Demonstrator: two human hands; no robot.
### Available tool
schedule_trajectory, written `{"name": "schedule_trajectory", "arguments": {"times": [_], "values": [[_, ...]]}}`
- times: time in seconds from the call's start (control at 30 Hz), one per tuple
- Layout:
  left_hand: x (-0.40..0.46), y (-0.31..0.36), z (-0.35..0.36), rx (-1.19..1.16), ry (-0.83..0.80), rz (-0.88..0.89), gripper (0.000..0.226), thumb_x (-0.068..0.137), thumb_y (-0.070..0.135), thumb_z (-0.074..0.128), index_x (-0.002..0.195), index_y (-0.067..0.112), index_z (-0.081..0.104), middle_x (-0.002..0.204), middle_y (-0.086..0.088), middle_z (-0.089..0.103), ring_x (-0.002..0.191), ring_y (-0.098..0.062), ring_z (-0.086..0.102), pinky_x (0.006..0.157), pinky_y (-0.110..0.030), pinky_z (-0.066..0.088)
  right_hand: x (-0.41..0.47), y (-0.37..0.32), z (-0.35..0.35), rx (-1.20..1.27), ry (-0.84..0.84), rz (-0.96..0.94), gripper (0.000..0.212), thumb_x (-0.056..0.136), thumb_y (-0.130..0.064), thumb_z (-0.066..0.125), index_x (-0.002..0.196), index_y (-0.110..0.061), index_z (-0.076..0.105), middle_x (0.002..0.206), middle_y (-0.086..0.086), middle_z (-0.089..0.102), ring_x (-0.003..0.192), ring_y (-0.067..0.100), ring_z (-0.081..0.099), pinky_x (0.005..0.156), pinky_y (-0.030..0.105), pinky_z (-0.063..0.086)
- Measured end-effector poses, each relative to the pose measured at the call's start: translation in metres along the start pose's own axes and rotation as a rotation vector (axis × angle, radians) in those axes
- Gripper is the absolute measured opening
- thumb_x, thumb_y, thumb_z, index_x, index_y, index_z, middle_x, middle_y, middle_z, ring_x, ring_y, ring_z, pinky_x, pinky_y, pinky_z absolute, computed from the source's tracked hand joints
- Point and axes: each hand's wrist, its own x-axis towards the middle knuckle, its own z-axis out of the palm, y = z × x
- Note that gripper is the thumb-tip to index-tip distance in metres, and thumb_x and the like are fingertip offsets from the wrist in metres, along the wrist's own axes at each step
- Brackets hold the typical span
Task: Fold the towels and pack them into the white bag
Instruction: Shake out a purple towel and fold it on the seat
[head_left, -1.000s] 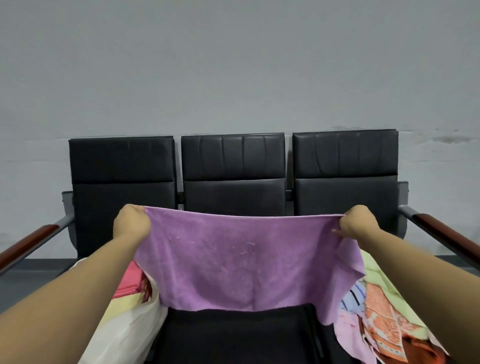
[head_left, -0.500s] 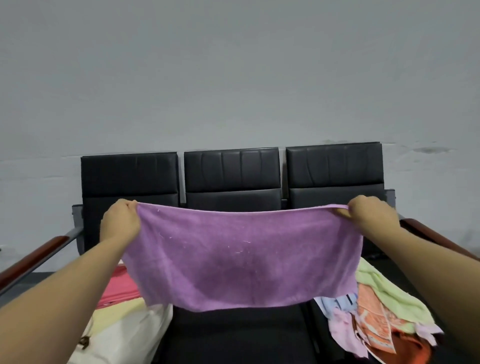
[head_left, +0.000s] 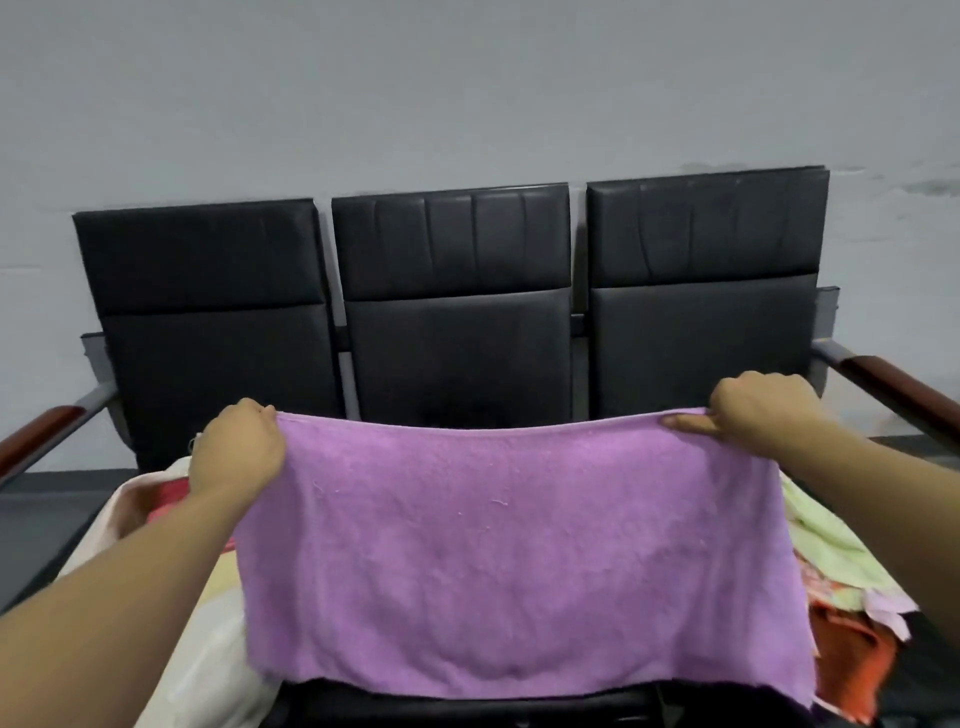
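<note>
I am pinching the purple towel (head_left: 519, 561) taut by its top corners, left hand (head_left: 236, 449) at 9 o'clock, right hand (head_left: 761, 410) at 3 | towel hanging over middle seat | white bag (head_left: 208, 670) at 7 | risk: a corner slipping, skewing the fold

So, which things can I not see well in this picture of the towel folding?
All in the head view:
- White bag: mostly hidden by the left arm and the purple towel; its opening and contents are unclear.
- Pile of towels on the right: partly covered by the purple towel and the right arm, so a count is impossible.
- Fingertips of the left hand and right hand: curled behind the towel edge.
- Middle seat: hidden by the towel.
</note>
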Motion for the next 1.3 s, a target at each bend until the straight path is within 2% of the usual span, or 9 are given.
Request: {"name": "schedule_trajectory", "arguments": {"times": [0.2,0.4,0.5,0.6,0.7,0.83,1.0,1.17,1.3], "values": [[0.034,-0.023,0.127,0.035,-0.221,-0.021,0.036,0.107,0.023,0.043,0.098,-0.006,0.063,0.103,-0.031,0.067,0.098,-0.048,0.064,0.083,-0.048,0.049,0.060,-0.033,0.109,-0.045,-0.143,-0.034,0.071,0.083,-0.089,0.029,0.069,-0.023,0.051,0.072,-0.008,0.049,0.068,0.019,0.055,0.060,0.029,0.044],[0.063,-0.026,0.236,0.067,-0.390,-0.067,0.040,0.109,0.027,0.039,0.108,-0.006,0.062,0.114,-0.030,0.064,0.108,-0.047,0.060,0.091,-0.048,0.046,0.119,-0.065,0.199,-0.005,-0.290,-0.019,0.071,0.084,-0.084,0.024,0.092,-0.024,0.061,0.105,-0.001,0.066,0.094,0.020,0.066,0.067,0.030,0.038],[0.078,-0.026,0.274,0.102,-0.440,-0.076,0.042,0.109,0.028,0.038,0.109,-0.006,0.062,0.113,-0.029,0.064,0.109,-0.047,0.060,0.089,-0.047,0.045,0.145,-0.067,0.238,-0.078,-0.247,-0.013,0.078,0.085,-0.084,0.021,0.106,-0.023,0.065,0.105,-0.003,0.068,0.093,0.018,0.067,0.065,0.030,0.039],[0.087,-0.031,0.305,0.113,-0.436,-0.047,0.043,0.109,0.031,0.039,0.107,-0.004,0.064,0.111,-0.029,0.063,0.107,-0.048,0.060,0.090,-0.048,0.047,0.163,-0.067,0.272,-0.108,-0.154,-0.016,0.084,0.080,-0.085,0.014,0.099,-0.022,0.066,0.094,-0.003,0.070,0.087,0.019,0.068,0.069,0.030,0.045],[0.085,-0.026,0.324,0.117,-0.385,-0.007,0.037,0.106,0.029,0.044,0.122,-0.001,0.062,0.126,-0.028,0.052,0.117,-0.048,0.050,0.101,-0.055,0.044,0.171,-0.070,0.293,-0.004,-0.119,0.017,0.072,0.083,-0.081,0.036,0.104,-0.017,0.061,0.108,0.006,0.067,0.106,0.029,0.060,0.086,0.041,0.045],[0.069,0.001,0.336,0.132,-0.346,0.028,0.039,0.104,0.029,0.049,0.137,0.007,0.051,0.143,-0.022,0.039,0.132,-0.043,0.034,0.104,-0.060,0.037,0.166,-0.060,0.297,0.278,-0.011,0.133,0.061,0.090,-0.066,0.053,0.114,-0.009,0.056,0.114,0.015,0.055,0.110,0.038,0.052,0.084,0.047,0.043],[0.010,0.087,0.357,-0.111,-0.412,0.113,0.025,0.101,0.025,0.055,0.118,0.009,0.065,0.120,-0.020,0.057,0.110,-0.041,0.053,0.095,-0.049,0.045,0.144,-0.014,0.294,0.629,0.078,0.471,0.049,0.102,-0.051,0.043,0.114,-0.007,0.060,0.115,0.020,0.059,0.112,0.042,0.053,0.087,0.046,0.043],[-0.097,0.214,0.361,-0.417,-0.701,0.108,0.014,0.097,0.034,0.059,0.094,0.022,0.067,0.097,0.002,0.070,0.093,-0.025,0.065,0.081,-0.036,0.052,0.116,0.015,0.286,0.741,-0.093,0.435,0.030,0.099,-0.045,0.055,0.099,-0.016,0.065,0.090,0.001,0.063,0.089,0.025,0.059,0.074,0.033,0.039],[-0.178,0.275,0.365,-0.532,-1.010,0.123,0.018,0.081,0.053,0.062,0.077,0.036,0.064,0.078,0.011,0.073,0.081,-0.021,0.072,0.079,-0.040,0.059,0.101,0.011,0.293,0.905,-0.260,0.376,0.018,0.095,-0.035,0.065,0.096,-0.017,0.068,0.088,0.000,0.071,0.084,0.025,0.067,0.077,0.037,0.053]]}}
